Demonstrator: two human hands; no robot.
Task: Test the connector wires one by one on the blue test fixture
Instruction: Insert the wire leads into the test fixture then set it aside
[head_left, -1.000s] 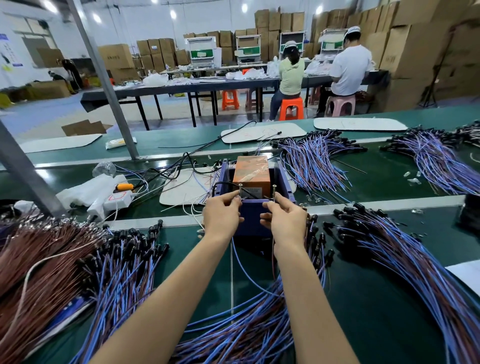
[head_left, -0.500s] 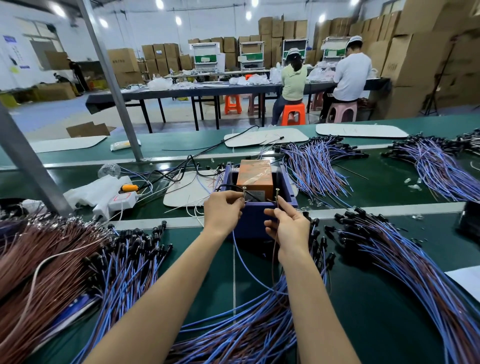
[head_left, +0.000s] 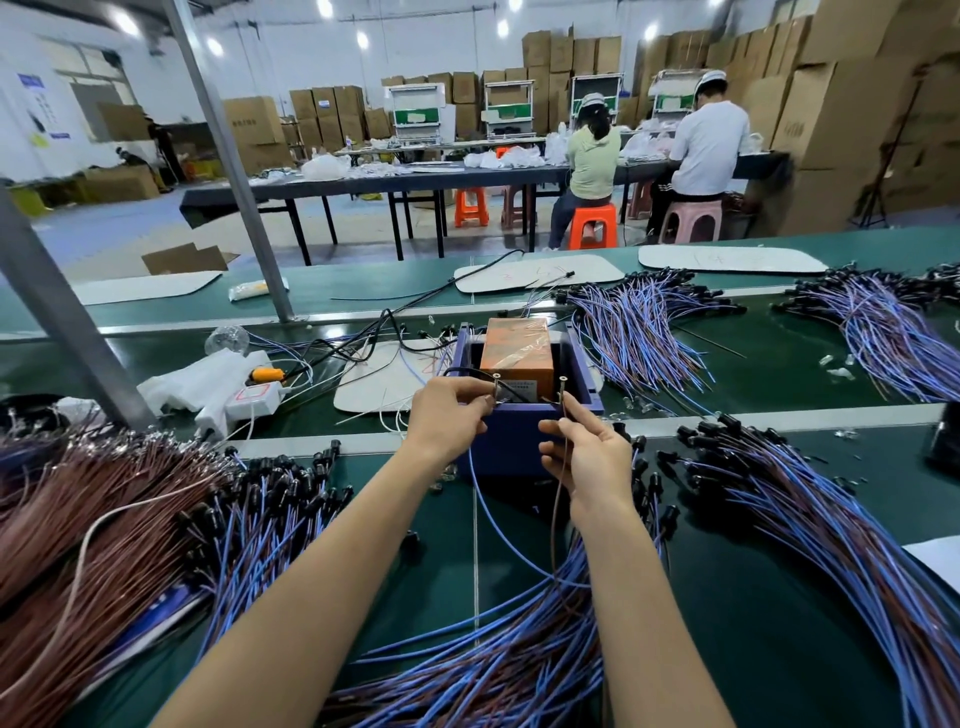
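Note:
The blue test fixture (head_left: 511, 434) stands mid-bench with an orange box (head_left: 517, 353) inside it and two upright metal pins on its near rim. My left hand (head_left: 449, 413) pinches the blue end of a connector wire (head_left: 485, 512) at the left pin. The brown end of that wire (head_left: 557, 499) is pinched by my right hand (head_left: 589, 454) just below the right pin. Both ends hang down toward the pile in front of me.
Piles of blue and brown wires with black connectors lie to the left (head_left: 156, 530), right (head_left: 810, 499) and front (head_left: 498, 665). More bundles (head_left: 639, 327) lie behind the fixture. A white power strip (head_left: 254, 397) and bags sit at the left. A slanted metal post (head_left: 228, 161) rises behind it.
My right hand has slid down and back from the right pin, holding the brown wire lower. The left hand stays at the left pin.

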